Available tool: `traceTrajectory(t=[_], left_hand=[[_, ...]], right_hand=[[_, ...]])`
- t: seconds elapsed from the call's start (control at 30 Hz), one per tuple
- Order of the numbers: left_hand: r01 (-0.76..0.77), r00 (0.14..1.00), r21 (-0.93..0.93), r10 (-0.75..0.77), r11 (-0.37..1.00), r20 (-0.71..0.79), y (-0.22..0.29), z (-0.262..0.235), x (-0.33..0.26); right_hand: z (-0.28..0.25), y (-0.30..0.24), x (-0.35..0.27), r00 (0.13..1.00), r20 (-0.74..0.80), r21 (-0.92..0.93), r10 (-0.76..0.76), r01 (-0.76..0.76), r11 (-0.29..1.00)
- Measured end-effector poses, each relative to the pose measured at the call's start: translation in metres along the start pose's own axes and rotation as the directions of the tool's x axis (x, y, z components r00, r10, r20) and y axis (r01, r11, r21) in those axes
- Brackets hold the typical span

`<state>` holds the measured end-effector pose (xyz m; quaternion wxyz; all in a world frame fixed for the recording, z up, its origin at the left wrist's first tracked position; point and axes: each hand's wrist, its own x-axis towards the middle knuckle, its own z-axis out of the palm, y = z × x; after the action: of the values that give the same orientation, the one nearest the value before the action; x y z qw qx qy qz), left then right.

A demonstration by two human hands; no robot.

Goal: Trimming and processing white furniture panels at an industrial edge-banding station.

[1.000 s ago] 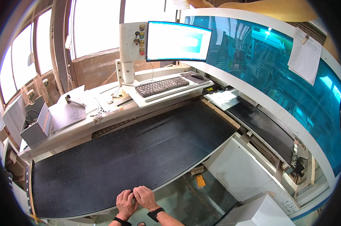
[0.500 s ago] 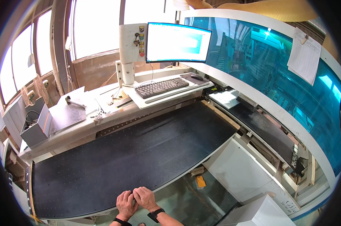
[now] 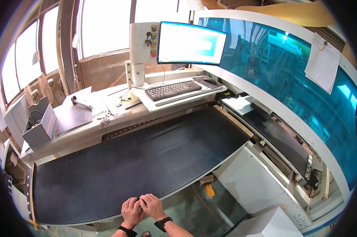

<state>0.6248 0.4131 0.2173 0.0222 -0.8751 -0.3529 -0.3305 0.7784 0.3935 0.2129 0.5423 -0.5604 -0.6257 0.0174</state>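
Sitting at far left, a grey box rests on the pale bench. The long black table stretches rightward in front of me. At its near edge sits my left hand, fingers curled, with my right hand curled close beside it (dark bands on both wrists). Whether they're clamped on anything, I can't tell; the fingers hide it. Farther right come a keyboard, a lit screen and a blue window.

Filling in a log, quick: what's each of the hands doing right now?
Left hand: fingers curled at the black surface's near edge; holding anything, cannot tell.
Right hand: curled beside it; likewise cannot tell.
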Motion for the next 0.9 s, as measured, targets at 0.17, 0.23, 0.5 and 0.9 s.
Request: traceTrajectory(t=[0.17,0.23,0.5,0.9], left_hand=[[-0.001,1.0,-0.008,0.001,1.0,0.008,0.0,0.001,-0.001],[-0.001,1.0,-0.025,0.001,1.0,-0.001,0.001,0.0,0.0],[0.023,1.0,-0.04,-0.023,0.999,0.0,-0.004,-0.004,0.001],[-0.031,0.998,-0.216,0.043,0.976,0.053,-0.014,-0.007,-0.005]], right_hand=[[-0.001,0.001,0.0,1.0,-0.016,0.036,-0.014,0.015,0.999],[-0.002,0.0,0.0,1.0,-0.01,0.032,0.003,-0.003,0.999],[0.015,-0.037,0.039,0.957,0.165,0.069,0.237,-0.251,0.965],[0.034,-0.029,0.023,0.956,0.103,0.012,0.275,-0.277,0.961]])
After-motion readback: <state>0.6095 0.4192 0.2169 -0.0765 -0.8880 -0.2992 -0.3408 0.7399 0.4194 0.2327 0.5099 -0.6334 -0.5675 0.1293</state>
